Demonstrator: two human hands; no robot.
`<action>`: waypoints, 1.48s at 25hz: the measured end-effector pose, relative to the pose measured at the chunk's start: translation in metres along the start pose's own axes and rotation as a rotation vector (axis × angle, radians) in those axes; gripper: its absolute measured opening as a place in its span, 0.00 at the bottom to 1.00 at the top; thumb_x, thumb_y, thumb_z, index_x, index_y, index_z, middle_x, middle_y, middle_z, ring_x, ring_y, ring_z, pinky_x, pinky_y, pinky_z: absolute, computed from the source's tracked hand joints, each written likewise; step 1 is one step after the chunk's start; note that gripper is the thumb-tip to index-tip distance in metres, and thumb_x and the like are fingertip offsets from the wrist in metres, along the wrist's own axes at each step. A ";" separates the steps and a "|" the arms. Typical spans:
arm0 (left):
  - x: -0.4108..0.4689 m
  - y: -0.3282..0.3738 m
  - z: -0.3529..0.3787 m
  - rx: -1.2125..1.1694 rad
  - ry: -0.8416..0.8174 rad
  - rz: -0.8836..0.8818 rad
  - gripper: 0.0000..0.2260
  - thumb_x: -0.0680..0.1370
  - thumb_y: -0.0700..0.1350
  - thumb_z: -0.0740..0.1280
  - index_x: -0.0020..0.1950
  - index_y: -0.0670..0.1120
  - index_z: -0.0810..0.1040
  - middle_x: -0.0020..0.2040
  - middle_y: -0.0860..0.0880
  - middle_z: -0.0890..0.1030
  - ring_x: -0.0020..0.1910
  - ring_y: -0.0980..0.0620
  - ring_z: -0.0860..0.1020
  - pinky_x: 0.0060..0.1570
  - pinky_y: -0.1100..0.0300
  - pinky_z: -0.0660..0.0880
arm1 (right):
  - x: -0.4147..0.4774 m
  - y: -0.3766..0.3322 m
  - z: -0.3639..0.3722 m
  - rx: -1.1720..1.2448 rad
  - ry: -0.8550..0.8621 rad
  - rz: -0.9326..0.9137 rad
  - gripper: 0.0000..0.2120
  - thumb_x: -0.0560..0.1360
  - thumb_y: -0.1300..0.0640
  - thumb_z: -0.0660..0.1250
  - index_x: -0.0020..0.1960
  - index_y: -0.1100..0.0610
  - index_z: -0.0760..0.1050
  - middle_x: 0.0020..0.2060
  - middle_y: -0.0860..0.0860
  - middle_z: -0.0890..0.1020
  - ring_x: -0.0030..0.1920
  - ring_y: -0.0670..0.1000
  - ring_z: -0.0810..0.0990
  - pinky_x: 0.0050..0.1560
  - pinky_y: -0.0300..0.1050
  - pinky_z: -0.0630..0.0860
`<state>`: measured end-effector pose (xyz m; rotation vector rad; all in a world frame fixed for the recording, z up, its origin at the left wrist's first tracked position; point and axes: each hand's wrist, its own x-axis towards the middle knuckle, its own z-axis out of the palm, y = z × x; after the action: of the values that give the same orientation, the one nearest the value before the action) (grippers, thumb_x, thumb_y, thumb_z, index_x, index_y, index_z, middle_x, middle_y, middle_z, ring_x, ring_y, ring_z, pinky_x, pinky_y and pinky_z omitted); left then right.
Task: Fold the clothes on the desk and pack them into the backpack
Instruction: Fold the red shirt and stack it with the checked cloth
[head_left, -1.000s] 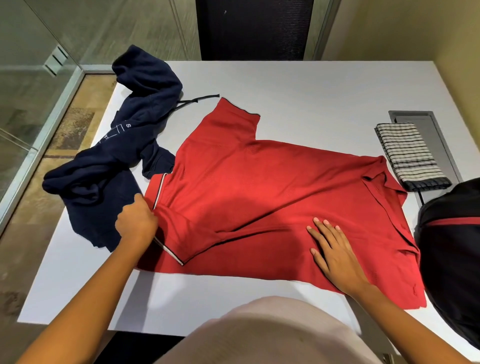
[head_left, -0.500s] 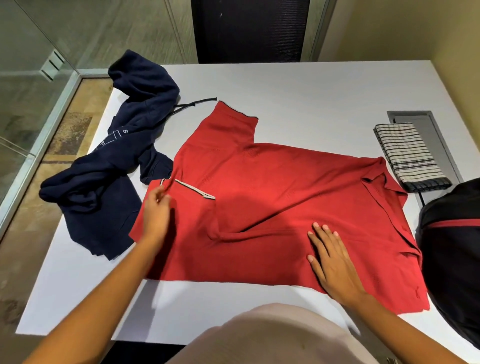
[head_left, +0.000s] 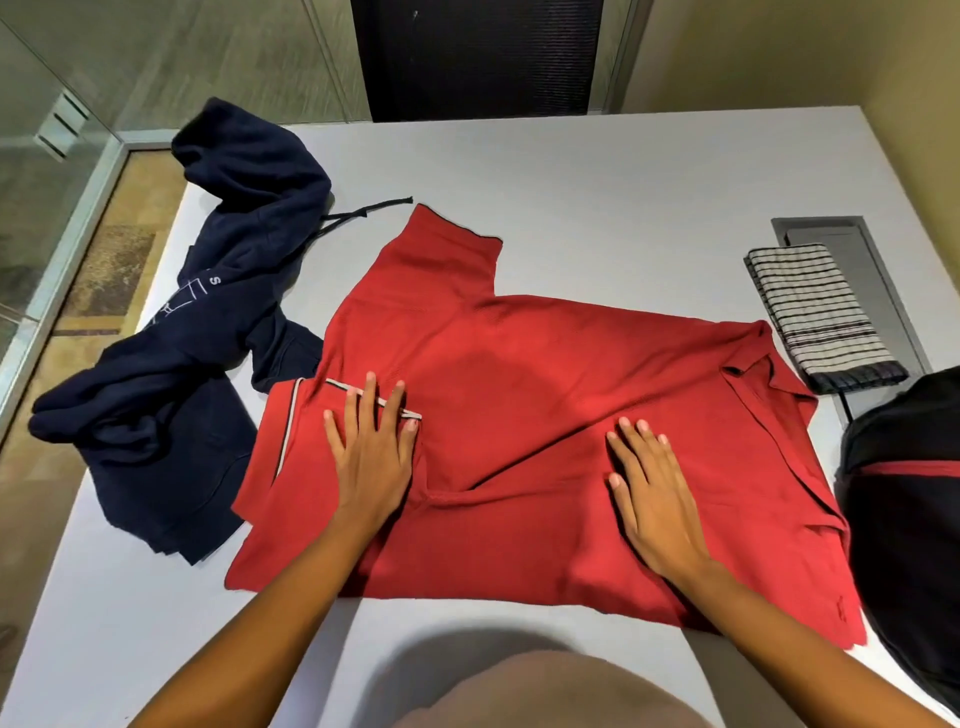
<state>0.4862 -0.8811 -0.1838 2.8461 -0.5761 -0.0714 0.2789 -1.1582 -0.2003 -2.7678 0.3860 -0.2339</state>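
Observation:
A red polo shirt (head_left: 530, 395) lies spread across the white desk (head_left: 597, 176), collar to the right. Its near sleeve is folded inward, the striped cuff lying over the body. My left hand (head_left: 371, 452) presses flat on that folded sleeve, fingers straight and spread. On the shirt's lower middle rests my right hand (head_left: 654, 493), also flat with straight fingers. A crumpled navy hoodie (head_left: 208, 332) sits at the left, touching the shirt's edge. A black backpack with a red stripe (head_left: 909, 504) stands at the desk's right edge, partly out of frame.
A folded striped cloth (head_left: 815, 317) lies at the right on a grey cable hatch (head_left: 878, 291). A dark chair back (head_left: 478, 57) stands behind the far edge. Glass partition and floor are at the left. Bare desk surface shows beyond the shirt.
My left hand carried the striped sleeve cuff from the shirt's left edge inward over the body, let go of it, and now presses flat on it. My right hand stayed flat on the shirt.

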 end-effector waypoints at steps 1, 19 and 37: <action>0.041 0.013 0.005 -0.023 -0.005 0.009 0.23 0.81 0.55 0.52 0.74 0.51 0.65 0.78 0.46 0.59 0.76 0.42 0.57 0.72 0.40 0.48 | 0.034 0.013 0.000 0.026 0.018 0.028 0.23 0.81 0.54 0.52 0.73 0.61 0.67 0.74 0.55 0.65 0.77 0.54 0.58 0.76 0.56 0.54; 0.315 0.048 0.010 0.069 -0.221 0.250 0.30 0.77 0.36 0.63 0.77 0.45 0.56 0.77 0.45 0.58 0.76 0.45 0.53 0.71 0.37 0.48 | 0.170 0.125 -0.025 -0.125 0.054 0.044 0.17 0.76 0.67 0.65 0.64 0.62 0.73 0.54 0.60 0.75 0.52 0.61 0.73 0.51 0.55 0.73; 0.059 -0.058 -0.084 0.063 -0.037 0.471 0.20 0.66 0.45 0.62 0.58 0.49 0.74 0.50 0.51 0.76 0.49 0.49 0.73 0.47 0.57 0.60 | 0.081 0.099 -0.053 -0.446 0.116 0.056 0.09 0.67 0.69 0.68 0.45 0.61 0.73 0.42 0.58 0.74 0.41 0.60 0.71 0.40 0.54 0.63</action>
<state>0.5701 -0.8337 -0.1163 2.6901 -1.2548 -0.0229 0.3216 -1.2873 -0.1761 -3.1817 0.6090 -0.3307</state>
